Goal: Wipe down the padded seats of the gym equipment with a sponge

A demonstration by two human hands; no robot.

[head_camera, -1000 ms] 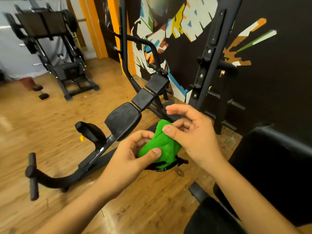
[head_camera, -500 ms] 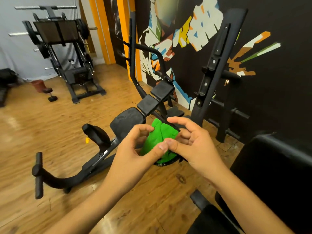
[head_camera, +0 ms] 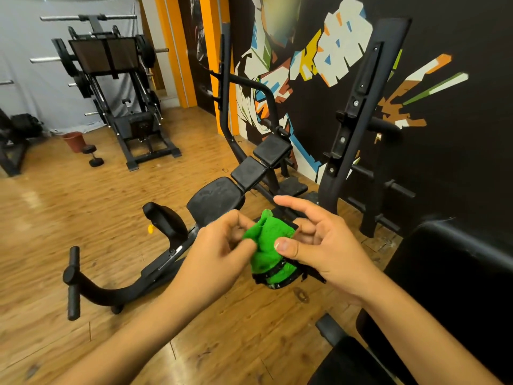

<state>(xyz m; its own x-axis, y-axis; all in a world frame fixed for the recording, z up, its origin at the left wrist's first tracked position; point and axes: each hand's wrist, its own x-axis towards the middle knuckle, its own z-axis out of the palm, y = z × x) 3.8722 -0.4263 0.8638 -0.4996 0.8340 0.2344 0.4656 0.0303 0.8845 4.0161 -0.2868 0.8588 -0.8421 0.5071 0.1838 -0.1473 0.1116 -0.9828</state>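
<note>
Both hands hold a bright green sponge cloth (head_camera: 270, 245) with black trim in front of me, above the floor. My left hand (head_camera: 219, 251) pinches its left edge with curled fingers. My right hand (head_camera: 322, 245) grips the right side, thumb pressed on the green fabric and index finger stretched out. Beyond the hands stands a low black bench with a padded seat (head_camera: 215, 200) and two smaller square pads (head_camera: 249, 172). Another black padded seat (head_camera: 455, 287) fills the lower right.
A black upright rack (head_camera: 358, 107) stands against the mural wall on the right. A leg press machine (head_camera: 116, 87) stands at the back left, with a dumbbell (head_camera: 93, 155) and a red pot (head_camera: 73, 141) beside it. Wooden floor (head_camera: 83, 207) lies open to the left.
The hands have shifted their hold on the green cloth, bunching and turning it. My view has tilted up and back, showing more of the room.
</note>
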